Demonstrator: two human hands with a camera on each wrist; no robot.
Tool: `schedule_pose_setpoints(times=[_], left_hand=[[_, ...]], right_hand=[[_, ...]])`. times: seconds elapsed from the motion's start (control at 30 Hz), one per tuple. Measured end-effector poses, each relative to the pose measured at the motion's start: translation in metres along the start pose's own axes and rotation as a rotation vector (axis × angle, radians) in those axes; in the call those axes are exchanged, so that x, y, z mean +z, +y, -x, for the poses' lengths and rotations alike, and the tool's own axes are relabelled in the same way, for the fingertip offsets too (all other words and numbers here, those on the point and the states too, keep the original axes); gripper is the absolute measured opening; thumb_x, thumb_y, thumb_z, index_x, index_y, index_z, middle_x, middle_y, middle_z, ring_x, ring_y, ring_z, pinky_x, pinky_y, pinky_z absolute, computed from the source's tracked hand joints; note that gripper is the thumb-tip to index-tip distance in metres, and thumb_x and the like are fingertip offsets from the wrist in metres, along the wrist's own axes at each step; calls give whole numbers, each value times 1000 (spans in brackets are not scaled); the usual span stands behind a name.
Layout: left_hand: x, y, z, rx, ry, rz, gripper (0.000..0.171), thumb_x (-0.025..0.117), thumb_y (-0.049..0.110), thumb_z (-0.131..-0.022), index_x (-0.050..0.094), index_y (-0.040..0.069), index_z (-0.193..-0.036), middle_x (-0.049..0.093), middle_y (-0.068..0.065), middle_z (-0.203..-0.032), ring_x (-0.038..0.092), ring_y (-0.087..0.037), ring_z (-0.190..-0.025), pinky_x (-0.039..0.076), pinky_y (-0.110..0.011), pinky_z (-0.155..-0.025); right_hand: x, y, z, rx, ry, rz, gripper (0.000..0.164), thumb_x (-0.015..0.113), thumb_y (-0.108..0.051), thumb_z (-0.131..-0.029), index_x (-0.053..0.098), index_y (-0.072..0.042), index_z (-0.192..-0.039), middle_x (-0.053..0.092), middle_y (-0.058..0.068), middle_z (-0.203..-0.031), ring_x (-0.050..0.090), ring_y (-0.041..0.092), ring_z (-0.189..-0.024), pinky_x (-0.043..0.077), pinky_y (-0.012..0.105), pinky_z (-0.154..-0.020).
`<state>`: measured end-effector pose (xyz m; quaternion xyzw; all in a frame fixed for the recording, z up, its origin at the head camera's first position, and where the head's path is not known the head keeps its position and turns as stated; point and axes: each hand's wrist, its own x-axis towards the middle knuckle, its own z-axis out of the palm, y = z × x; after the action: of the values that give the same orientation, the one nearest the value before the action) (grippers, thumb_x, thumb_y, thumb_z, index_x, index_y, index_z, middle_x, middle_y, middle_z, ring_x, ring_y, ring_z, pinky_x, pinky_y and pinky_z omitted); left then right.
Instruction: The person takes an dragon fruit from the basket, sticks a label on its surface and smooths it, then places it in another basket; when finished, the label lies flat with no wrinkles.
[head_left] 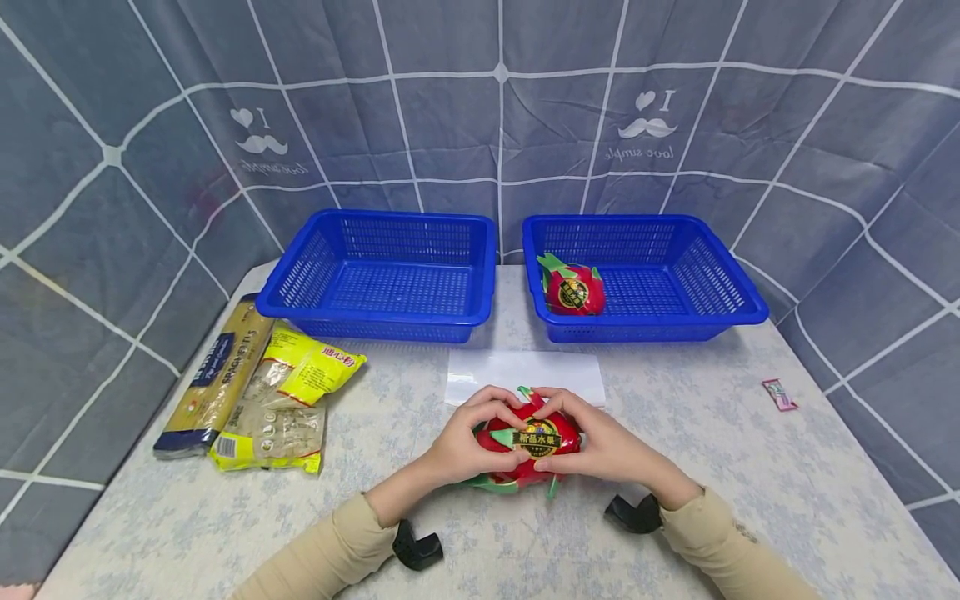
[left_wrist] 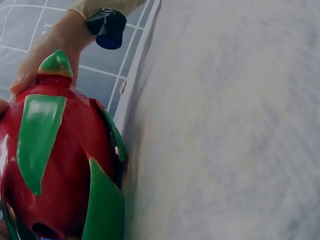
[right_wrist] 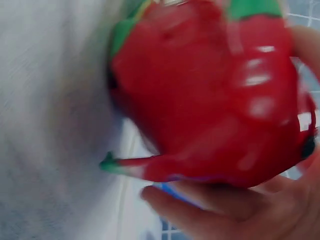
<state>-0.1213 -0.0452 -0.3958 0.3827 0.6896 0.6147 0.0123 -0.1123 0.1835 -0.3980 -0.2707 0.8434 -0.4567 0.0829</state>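
Both hands hold a red dragon fruit (head_left: 517, 483) with green scales, low over the patterned tablecloth in the middle of the head view. The left hand (head_left: 468, 442) grips its left side, and the right hand (head_left: 600, 442) grips the right. A black and gold label (head_left: 537, 439) shows between the fingers. Up close in the left wrist view, the dragon fruit (left_wrist: 60, 150) has a green tip, with the other arm behind it. Its glossy, bumpy side (right_wrist: 200, 95) fills much of the right wrist view.
Behind stand two blue baskets, the left one (head_left: 375, 319) bare and the right one (head_left: 645, 320) with another dragon fruit (head_left: 574, 290). A spaghetti packet (head_left: 221, 375) and yellow noodle bags (head_left: 273, 433) lie left. A white sheet (head_left: 525, 371) and small pink packet (head_left: 780, 395) lie flat.
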Motion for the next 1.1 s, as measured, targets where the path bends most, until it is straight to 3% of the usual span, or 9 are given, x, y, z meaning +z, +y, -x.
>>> schedule_pose_setpoints(times=[0.23,0.4,0.5,0.57,0.73,0.83,0.97,1.03,1.1], left_hand=[[3,0,3,83,-16,-71,24,72,-6,-70,67,0,-92,54,-19,-111,52,-33,-105,49,-29,-86],[-1,-21,2,109,-105,-55,28,72,-3,-77,68,-1,-105,56,-16,-119,52,-28,-113,47,-35,-90],[-8,-32,0,50,-146,11,30,70,3,-83,66,-1,-112,58,-13,-121,51,-24,-117,42,-40,-97],[-14,-36,-1,-19,-135,62,29,68,7,-85,64,-2,-113,60,-14,-120,52,-23,-116,40,-42,-99],[-28,-40,-10,-249,1,209,28,64,9,-88,62,-7,-112,64,-16,-111,59,-17,-106,45,-37,-95],[-33,-40,-20,-343,83,274,28,63,8,-88,61,-8,-112,65,-12,-108,62,-16,-100,47,-34,-92],[-32,-40,-37,-378,122,300,30,64,8,-88,60,-8,-113,67,-7,-105,62,-17,-99,46,-36,-94],[-28,-41,-48,-378,133,307,30,63,7,-88,60,-8,-114,67,-6,-104,63,-16,-97,47,-37,-92],[-22,-41,-58,-363,144,304,29,62,4,-88,60,-9,-114,66,-12,-105,63,-16,-94,49,-39,-89]], right_hand=[[-8,-3,3,5,-36,86,45,76,-43,-77,50,-29,-111,44,2,-140,49,23,-120,47,36,-87],[-23,5,2,5,-108,-36,42,78,-30,-78,53,-24,-111,45,10,-139,48,30,-120,50,32,-84],[-37,11,4,1,-168,-100,41,78,-22,-78,54,-19,-112,45,16,-138,49,35,-117,51,33,-82],[-48,16,6,5,-200,-129,41,78,-18,-78,54,-18,-112,45,17,-137,49,36,-117,51,33,-82],[-81,29,14,-102,-232,-246,43,72,-1,-79,53,-12,-115,47,11,-136,47,22,-122,49,31,-88],[-103,34,15,-236,-194,-394,43,68,3,-81,51,-10,-119,50,4,-133,48,14,-120,48,28,-88],[-130,30,10,-357,-65,-611,41,62,1,-87,49,-9,-125,55,3,-125,52,14,-111,50,27,-84],[-142,26,5,-374,31,-690,41,57,5,-88,50,-7,-126,56,6,-122,55,16,-107,51,27,-83],[-154,23,-1,-337,146,-737,42,51,12,-88,50,-6,-126,56,8,-121,56,18,-105,52,28,-81]])
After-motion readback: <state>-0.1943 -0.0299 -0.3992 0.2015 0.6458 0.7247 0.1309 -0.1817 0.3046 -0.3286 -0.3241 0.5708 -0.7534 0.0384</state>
